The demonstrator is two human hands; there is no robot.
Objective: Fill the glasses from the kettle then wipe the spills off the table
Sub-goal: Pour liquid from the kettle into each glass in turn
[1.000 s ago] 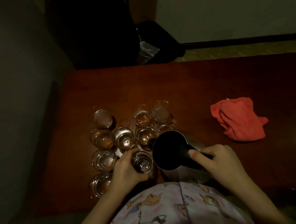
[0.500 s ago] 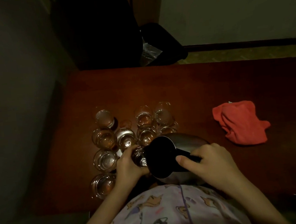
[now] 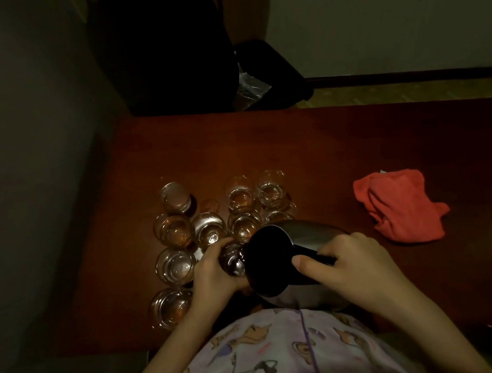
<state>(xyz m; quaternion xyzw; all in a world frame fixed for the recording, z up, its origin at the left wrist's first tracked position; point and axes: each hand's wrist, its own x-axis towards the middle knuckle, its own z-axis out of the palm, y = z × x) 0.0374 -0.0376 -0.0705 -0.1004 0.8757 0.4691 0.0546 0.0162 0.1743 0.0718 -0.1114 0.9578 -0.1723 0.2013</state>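
From the head camera, a person sits at a dark red-brown table (image 3: pixel 325 147) in a dim room. The right hand (image 3: pixel 350 262) is closed around the black handle of a shiny metal kettle (image 3: pixel 295 260). The kettle is tipped to the left, and its dark open mouth faces the camera. Its spout end is right over a small glass (image 3: pixel 231 259). The left hand (image 3: pixel 214 276) is wrapped around that glass and holds it just beside the kettle. It is too dark to see any water coming out.

More small glasses stand close together on the table behind and to the left of the hands, such as one (image 3: pixel 175 265) just left of the left hand. Some look like they have liquid in them. A red cloth (image 3: pixel 399 209) lies crumpled on the table, well apart to the right of the kettle.
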